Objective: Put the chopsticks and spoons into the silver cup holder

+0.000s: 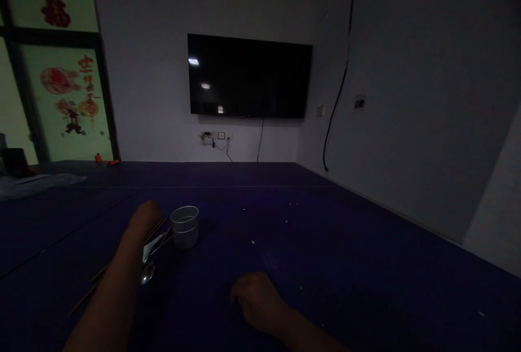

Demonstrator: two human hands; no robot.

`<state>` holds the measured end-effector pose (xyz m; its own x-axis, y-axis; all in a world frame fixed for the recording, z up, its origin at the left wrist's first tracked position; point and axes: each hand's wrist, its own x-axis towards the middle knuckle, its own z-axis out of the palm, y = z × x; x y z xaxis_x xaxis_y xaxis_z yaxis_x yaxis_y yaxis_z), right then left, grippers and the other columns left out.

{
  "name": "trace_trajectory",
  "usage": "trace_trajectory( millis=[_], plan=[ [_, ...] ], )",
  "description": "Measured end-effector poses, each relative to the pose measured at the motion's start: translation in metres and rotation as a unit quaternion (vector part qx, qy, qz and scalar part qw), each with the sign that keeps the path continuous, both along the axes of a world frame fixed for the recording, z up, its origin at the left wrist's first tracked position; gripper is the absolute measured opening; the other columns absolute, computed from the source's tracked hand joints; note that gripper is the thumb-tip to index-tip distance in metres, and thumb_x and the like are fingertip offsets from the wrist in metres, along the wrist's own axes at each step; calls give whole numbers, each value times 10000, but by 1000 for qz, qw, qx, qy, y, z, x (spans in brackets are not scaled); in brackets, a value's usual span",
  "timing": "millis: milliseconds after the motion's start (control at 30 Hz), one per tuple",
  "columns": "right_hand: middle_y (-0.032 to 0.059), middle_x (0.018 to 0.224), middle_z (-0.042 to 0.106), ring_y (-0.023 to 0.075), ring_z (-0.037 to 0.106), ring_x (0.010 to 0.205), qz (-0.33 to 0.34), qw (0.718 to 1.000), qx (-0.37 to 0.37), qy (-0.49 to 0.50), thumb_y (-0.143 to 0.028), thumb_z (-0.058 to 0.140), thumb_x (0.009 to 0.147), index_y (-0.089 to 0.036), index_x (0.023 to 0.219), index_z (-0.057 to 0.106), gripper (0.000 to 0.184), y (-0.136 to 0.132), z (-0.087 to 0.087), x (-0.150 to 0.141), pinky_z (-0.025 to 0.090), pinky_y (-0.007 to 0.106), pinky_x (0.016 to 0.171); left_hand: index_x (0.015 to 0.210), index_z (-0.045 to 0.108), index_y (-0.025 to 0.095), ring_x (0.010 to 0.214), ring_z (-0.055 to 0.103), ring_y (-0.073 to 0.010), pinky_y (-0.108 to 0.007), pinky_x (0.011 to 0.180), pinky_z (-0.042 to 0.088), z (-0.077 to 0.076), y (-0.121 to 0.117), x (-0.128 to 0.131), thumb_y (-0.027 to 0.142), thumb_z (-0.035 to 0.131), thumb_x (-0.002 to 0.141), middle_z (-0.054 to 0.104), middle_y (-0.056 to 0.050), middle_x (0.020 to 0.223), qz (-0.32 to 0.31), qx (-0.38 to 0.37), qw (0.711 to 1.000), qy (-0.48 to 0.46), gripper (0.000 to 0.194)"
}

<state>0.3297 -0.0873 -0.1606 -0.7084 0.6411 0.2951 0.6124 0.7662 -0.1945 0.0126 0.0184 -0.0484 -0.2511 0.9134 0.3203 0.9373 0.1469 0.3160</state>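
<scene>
Head view: cup [185, 234] upright on table [325, 254], beside spoon [148, 273] and chopsticks [157, 228]. Left hand [147, 215] at chopsticks, grip cannot be told; right hand [258, 299] curled, contents hidden. Risk: left hand swinging sideways could topple cup.

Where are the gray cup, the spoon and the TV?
Gray cup [185, 235]: head view, outer wall.
Spoon [148, 273]: head view, bowl.
TV [250, 78]: head view, middle of the screen.
</scene>
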Motion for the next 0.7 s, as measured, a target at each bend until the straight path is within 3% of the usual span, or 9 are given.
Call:
trace_trajectory(
  millis=[67, 133, 200, 300, 400, 467, 533, 633, 700],
  plan=[
    [15, 860, 705, 150, 639, 800, 1, 1000, 2, 0, -51, 420, 680, -187, 829, 677, 327, 0, -1, -1, 437, 225, 721, 767, 642, 72, 791, 608, -270, -313, 614, 416, 32, -23, 5, 182, 445, 803, 661, -121, 758, 29, 30, 999, 0, 229],
    [16, 873, 704, 156, 637, 812, 5, 1000, 3, -8, -53, 426, 668, -187, 841, 678, 334, 0, 0, -2, 435, 233, 730, 901, 639, 83, 805, 591, -247, -307, 632, 408, 66, -56, 17, 271, 437, 830, 655, -79, 822, 68, 153, 985, -32, 286],
    [17, 878, 704, 159, 635, 816, 4, 1000, 4, -16, -54, 429, 657, -186, 847, 681, 342, 0, 1, -3, 432, 238, 733, 963, 627, 120, 756, 574, -224, -309, 622, 399, 94, -93, 39, 441, 394, 855, 641, -34, 820, 96, 315, 940, -84, 411],
    [23, 865, 703, 153, 632, 803, -21, 1000, 2, -13, -44, 426, 639, -183, 841, 682, 354, 1, 5, -4, 427, 232, 719, 879, 623, 172, 670, 554, -180, -290, 579, 386, 106, -131, 87, 573, 401, 821, 612, -2, 748, 81, 438, 878, -173, 462],
    [29, 831, 702, 149, 633, 770, -60, 998, 3, -9, -33, 427, 626, -178, 797, 679, 337, 2, 9, -3, 423, 223, 691, 644, 556, 184, 482, 486, -117, -238, 452, 338, 70, -139, 137, 540, 391, 839, 527, 21, 531, -62, 395, 897, -188, 438],
    [36, 810, 703, 157, 638, 747, -81, 997, 14, -12, -40, 437, 638, -169, 763, 672, 296, 4, 10, -3, 420, 225, 668, 554, 531, 187, 407, 440, -95, -227, 425, 306, 26, -134, 160, 493, 378, 860, 488, 27, 443, -188, 338, 919, -78, 459],
    [56, 794, 702, 168, 644, 716, -102, 994, 33, -15, -54, 441, 670, -155, 747, 665, 258, 5, 10, -3, 415, 233, 636, 536, 517, 190, 380, 447, -88, -230, 416, 283, -23, -126, 170, 397, 351, 891, 518, 17, 429, -270, 322, 907, 41, 443],
    [80, 768, 697, 174, 645, 681, -114, 992, 56, -11, -78, 426, 737, -143, 745, 661, 244, 5, 9, -2, 400, 239, 591, 567, 520, 202, 395, 500, -98, -230, 424, 294, -79, -119, 167, 276, 341, 893, 570, 3, 446, -310, 300, 892, 133, 379],
    [70, 741, 691, 170, 641, 666, -98, 993, 61, -5, -95, 421, 766, -149, 729, 656, 244, 5, 8, -2, 390, 237, 573, 596, 530, 206, 424, 531, -113, -233, 441, 314, -97, -117, 161, 232, 350, 875, 587, -8, 464, -330, 293, 883, 162, 332]
  ],
)
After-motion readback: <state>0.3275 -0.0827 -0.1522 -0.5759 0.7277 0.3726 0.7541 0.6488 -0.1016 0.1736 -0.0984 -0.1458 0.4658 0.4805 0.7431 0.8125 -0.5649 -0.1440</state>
